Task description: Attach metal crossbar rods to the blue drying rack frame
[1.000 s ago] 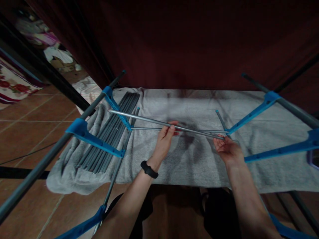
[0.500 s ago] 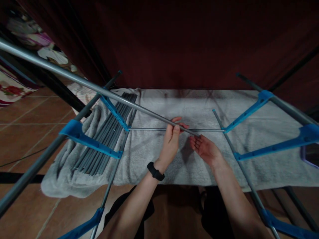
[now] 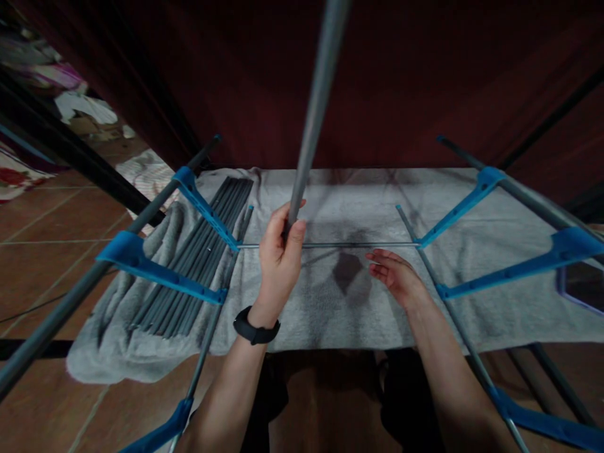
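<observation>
My left hand (image 3: 279,255), with a black band on its wrist, is closed round the lower end of a long grey metal rod (image 3: 315,107). The rod stands nearly upright and runs out of the top of the view. To the right my right hand (image 3: 395,275) hovers open, palm up, holding nothing, just above the grey towel (image 3: 330,302). Both hands are in the middle of a rack frame with blue plastic brackets (image 3: 160,272). A thin cross rod (image 3: 330,245) spans the frame just behind my hands.
A bundle of several grey rods (image 3: 198,264) lies on the towel's left part. Grey frame tubes with blue brackets (image 3: 509,274) run along both sides. A dark red curtain hangs behind. Brown floor tiles and scattered cloths lie at the left.
The rod went from lying nearly flat across the frame to standing nearly upright in my left hand. My right hand let go of its end and dropped back, open.
</observation>
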{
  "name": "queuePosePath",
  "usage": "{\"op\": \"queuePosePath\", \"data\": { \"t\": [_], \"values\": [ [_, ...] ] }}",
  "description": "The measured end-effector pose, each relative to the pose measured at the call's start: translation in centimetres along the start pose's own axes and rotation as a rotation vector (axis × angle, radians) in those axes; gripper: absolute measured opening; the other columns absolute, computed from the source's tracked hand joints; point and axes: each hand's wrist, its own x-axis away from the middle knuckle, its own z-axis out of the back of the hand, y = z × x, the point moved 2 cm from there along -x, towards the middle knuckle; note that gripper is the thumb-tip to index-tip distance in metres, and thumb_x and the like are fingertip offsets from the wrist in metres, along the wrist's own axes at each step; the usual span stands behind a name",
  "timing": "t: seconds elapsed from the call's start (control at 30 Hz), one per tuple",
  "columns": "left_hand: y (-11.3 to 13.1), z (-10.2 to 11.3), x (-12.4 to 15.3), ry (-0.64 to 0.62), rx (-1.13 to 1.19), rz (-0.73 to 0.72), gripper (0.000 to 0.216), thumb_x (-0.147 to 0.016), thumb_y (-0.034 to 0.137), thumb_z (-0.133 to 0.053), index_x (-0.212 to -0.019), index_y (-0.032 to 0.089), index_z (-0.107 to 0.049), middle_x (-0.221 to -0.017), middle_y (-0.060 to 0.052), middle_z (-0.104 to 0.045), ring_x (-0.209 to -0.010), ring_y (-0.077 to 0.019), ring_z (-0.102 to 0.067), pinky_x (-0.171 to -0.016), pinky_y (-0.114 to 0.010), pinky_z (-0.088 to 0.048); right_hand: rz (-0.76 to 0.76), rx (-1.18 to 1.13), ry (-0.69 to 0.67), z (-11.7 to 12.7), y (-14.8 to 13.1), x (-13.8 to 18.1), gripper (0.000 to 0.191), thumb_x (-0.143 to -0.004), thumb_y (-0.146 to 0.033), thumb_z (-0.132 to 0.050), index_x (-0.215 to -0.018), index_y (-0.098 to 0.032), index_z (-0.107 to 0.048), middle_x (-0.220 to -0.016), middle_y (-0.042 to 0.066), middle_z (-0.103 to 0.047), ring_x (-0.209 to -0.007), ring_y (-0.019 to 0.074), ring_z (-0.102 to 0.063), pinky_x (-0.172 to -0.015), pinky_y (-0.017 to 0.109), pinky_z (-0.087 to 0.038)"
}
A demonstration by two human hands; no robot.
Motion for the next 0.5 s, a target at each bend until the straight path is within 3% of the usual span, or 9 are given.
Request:
{"op": "queuePosePath", "data": {
  "t": [0.1, 0.2, 0.5],
  "values": [
    [-0.8, 0.0, 0.3, -0.083, -0.129, -0.02, 0.028, -0.101, 0.045, -0.06, -0.117, 0.023, -0.069, -0.1, -0.003, -0.071, -0.086, -0.0172, -0.064, -0.078, -0.03, -0.052, 0.017, 0.007, 0.02, 0.3, -0.3, 0.0, 0.024, -0.08, 0.0, -0.061, -0.093, -0.018, -0.069, -0.093, 0.006, -0.08, -0.054, 0.0107, -0.067, -0.053, 0.019, -0.056],
    [-2.0, 0.0, 0.6, -0.169, -0.228, -0.036, 0.023, -0.101, 0.039, -0.059, -0.113, 0.022, -0.07, -0.095, -0.003, -0.07, -0.081, -0.0168, -0.062, -0.074, -0.03, -0.049, -0.001, 0.001, 0.024, 0.2, -0.3, 0.1, 0.031, -0.078, 0.004, -0.055, -0.094, -0.019, -0.067, -0.094, 0.006, -0.08, -0.051, 0.0101, -0.066, -0.048, 0.018, -0.055],
    [-4.7, 0.1, 1.9, -0.399, -0.555, -0.054, 0.023, -0.103, 0.029, -0.053, -0.115, 0.024, -0.072, -0.097, -0.005, -0.072, -0.092, -0.0214, -0.065, -0.085, -0.036, -0.043, 0.006, -0.003, 0.121, 0.5, -0.8, -0.1, 0.034, -0.071, 0.005, -0.054, -0.09, -0.019, -0.068, -0.086, 0.006, -0.079, -0.065, 0.0145, -0.073, -0.058, 0.022, -0.062]
  ]
}}
